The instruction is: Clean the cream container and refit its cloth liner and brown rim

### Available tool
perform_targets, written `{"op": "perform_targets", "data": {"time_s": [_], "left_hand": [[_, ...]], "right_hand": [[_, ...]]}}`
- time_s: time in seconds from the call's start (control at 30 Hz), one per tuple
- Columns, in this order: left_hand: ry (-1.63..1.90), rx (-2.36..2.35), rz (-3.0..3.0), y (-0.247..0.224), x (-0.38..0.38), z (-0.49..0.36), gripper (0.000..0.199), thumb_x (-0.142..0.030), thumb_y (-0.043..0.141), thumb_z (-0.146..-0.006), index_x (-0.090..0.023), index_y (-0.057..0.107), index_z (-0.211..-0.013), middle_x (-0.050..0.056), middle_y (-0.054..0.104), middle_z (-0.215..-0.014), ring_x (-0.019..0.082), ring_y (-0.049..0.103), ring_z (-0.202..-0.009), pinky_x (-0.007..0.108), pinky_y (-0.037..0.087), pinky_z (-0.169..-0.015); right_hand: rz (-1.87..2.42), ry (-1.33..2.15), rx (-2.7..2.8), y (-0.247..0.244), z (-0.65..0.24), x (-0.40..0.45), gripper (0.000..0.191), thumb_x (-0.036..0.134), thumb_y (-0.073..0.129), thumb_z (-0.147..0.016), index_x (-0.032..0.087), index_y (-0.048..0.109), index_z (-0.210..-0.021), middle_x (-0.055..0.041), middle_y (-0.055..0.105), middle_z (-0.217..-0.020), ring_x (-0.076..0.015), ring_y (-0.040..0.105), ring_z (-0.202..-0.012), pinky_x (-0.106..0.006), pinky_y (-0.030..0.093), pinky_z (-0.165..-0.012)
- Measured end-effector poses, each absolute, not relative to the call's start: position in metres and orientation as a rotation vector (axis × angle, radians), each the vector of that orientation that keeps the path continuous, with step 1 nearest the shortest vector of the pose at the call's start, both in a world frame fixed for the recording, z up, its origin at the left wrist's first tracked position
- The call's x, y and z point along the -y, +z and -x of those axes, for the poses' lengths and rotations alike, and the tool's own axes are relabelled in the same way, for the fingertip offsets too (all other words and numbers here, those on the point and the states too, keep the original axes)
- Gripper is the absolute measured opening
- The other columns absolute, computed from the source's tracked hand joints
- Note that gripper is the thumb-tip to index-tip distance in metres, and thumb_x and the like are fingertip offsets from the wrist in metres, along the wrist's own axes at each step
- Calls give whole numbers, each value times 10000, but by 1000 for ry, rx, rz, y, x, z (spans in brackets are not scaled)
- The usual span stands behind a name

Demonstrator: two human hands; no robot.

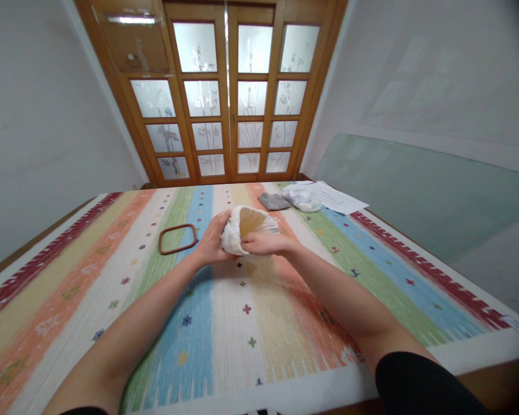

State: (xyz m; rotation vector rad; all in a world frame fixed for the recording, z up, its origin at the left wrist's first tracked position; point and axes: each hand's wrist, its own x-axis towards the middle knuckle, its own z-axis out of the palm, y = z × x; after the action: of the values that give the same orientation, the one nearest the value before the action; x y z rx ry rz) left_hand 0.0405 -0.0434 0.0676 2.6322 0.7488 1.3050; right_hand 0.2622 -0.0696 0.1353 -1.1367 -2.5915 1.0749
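White pouch [232, 237]: held up above the striped cloth [246, 323], near the middle of my view, its wide opening tilted up and toward my right, a yellowish inside showing.
My left hand [213, 239]: wrapped around the pouch's left side, fingers behind and under it, so I have it grasped from outside.
My right hand [263, 244]: at the mouth of the pouch, fingertips reaching inside over its near edge; whether they pinch anything in there I cannot tell.
Brown frame [177, 239]: a rounded rectangular ring lying flat on the cloth, just to the left of my left hand, apart from it.
Grey cloth piece [273, 201]: flat on the striped cloth, beyond the pouch and a little to the right.
White plastic bag [303, 197]: crumpled, right beside the grey piece.
Paper sheets [339, 200]: to the right of the bag, printed, partly covered by it.
Striped cloth: spread across the table in bands of blue, green, orange, yellow and dark red, under both my forearms.
Doors [228, 92]: wooden with frosted panes, beyond the table's far edge.
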Motion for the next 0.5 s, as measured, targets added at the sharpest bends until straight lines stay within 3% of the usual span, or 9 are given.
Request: {"op": "perform_targets", "data": {"time_s": [0.1, 0.2, 0.5], "left_hand": [[1288, -715, -2684, 67, 46, -41, 1333, -529, 923, -568, -288, 168, -1640, 190, 394, -1584, 440, 439, -1441, 679, 379, -1178], [1269, -703, -2727, 69, 50, -43, 1328, -532, 916, -576, -296, 165, -1645, 181, 402, -1581, 429, 442, -1438, 653, 380, -1186], [1184, -688, -2788, 81, 58, -47, 1324, -601, 895, -603, -295, 158, -1659, 182, 388, -1602, 424, 418, -1459, 614, 351, -1215]], "right_hand": [[1139, 1165, 2567, 124, -254, 70, 297, 159, 510, -895, 142, 763, -1049, -89, 771, -1045, -255, 687, -1032, -381, 544, -982], [1081, 1197, 2550, 106, -247, 64, 359, 106, 537, -851, 180, 767, -1118, -82, 767, -1131, -295, 652, -1193, -414, 460, -1147], [953, 1209, 2497, 82, -236, 56, 468, 63, 646, -742, 92, 714, -1204, -120, 754, -1182, -306, 632, -1198, -427, 415, -1177]]}}
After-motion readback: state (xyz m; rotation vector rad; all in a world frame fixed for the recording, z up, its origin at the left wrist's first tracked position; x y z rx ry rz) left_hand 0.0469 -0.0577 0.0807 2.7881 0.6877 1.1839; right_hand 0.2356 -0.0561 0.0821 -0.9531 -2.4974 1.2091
